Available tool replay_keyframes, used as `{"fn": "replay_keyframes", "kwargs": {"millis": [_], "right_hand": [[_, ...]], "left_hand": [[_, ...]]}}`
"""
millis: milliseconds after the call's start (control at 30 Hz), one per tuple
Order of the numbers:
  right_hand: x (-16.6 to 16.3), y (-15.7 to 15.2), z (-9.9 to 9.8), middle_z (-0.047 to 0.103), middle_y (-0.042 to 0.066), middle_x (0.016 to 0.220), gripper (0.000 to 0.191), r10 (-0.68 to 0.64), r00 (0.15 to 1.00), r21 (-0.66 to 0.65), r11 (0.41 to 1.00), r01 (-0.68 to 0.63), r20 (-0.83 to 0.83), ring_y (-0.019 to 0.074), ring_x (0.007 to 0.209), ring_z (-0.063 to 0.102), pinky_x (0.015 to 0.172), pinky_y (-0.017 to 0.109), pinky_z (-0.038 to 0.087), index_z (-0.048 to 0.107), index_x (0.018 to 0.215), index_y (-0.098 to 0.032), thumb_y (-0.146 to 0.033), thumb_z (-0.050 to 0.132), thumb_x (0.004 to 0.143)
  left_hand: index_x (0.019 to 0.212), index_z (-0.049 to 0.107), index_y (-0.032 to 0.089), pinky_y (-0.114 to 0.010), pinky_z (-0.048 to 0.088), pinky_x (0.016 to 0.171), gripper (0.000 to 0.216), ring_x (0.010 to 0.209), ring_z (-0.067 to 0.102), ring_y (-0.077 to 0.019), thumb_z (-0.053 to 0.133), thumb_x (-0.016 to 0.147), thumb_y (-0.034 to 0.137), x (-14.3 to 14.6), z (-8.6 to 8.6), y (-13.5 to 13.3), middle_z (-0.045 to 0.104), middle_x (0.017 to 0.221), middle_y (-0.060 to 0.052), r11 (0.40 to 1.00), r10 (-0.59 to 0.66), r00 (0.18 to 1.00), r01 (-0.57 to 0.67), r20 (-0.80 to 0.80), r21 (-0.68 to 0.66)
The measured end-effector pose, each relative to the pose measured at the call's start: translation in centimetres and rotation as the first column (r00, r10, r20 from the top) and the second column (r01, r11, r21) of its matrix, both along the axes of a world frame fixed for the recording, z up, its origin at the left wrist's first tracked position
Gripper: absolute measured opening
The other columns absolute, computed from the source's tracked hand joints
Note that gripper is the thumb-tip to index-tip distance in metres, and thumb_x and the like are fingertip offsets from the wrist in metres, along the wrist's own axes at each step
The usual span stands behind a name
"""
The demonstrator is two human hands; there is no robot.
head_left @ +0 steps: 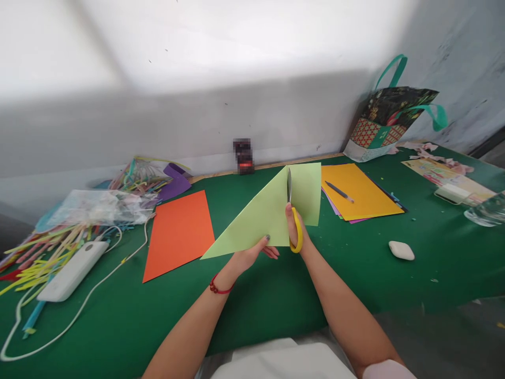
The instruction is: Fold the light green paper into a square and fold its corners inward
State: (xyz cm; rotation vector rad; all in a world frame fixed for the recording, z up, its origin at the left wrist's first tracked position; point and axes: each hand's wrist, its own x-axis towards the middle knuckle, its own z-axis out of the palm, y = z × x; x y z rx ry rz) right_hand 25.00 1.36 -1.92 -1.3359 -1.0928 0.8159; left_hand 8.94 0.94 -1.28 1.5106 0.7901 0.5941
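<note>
A sheet of light green paper, folded to a slanted edge on its left, is held up above the table. My left hand pinches its lower edge, thumb on top and fingers underneath. In my right hand is a pair of scissors with yellow handles, blades pointing away from me. The blades lie along a cut line in the paper, and a strip on the right hangs partly apart. Orange paper lies flat to the left of my hands.
Yellow paper with a pen on it lies to the right. A white power bank with a cable and several paper strips are at the left. A bag, a white case and a clear glass stand right.
</note>
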Motion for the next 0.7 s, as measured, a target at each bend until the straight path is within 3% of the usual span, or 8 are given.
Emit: {"fn": "replay_keyframes", "kwargs": {"millis": [200, 700], "right_hand": [[-0.08, -0.28, 0.38, 0.065, 0.008, 0.09, 0.066, -0.024, 0.997, -0.025, 0.999, 0.022, -0.071, 0.024, 0.085, 0.059, 0.078, 0.036, 0.045, 0.058, 0.092, -0.019, -0.077, 0.031, 0.077], [-0.13, -0.46, 0.55, 0.06, 0.004, 0.075, 0.064, -0.066, 0.997, -0.052, 0.997, 0.065, -0.025, 0.0208, 0.073, 0.054, 0.068, 0.032, 0.042, 0.054, 0.078, -0.02, -0.08, 0.033, 0.074]], "left_hand": [[0.071, 0.071, 0.016, -0.032, 0.053, 0.078, 0.048, 0.068, 0.068, -0.019, 0.045, 0.086, 0.053, 0.0, 0.23, -0.01, 0.072, 0.072, -0.005, 1.0, 0.005, 1.0, -0.005, -0.012, -0.005], [0.07, 0.071, 0.016, -0.032, 0.055, 0.074, 0.047, 0.067, 0.068, -0.0187, 0.046, 0.086, 0.053, 0.07, 0.24, 0.02, 0.072, 0.071, -0.005, 1.0, 0.008, 1.0, -0.008, 0.008, -0.002]]}}
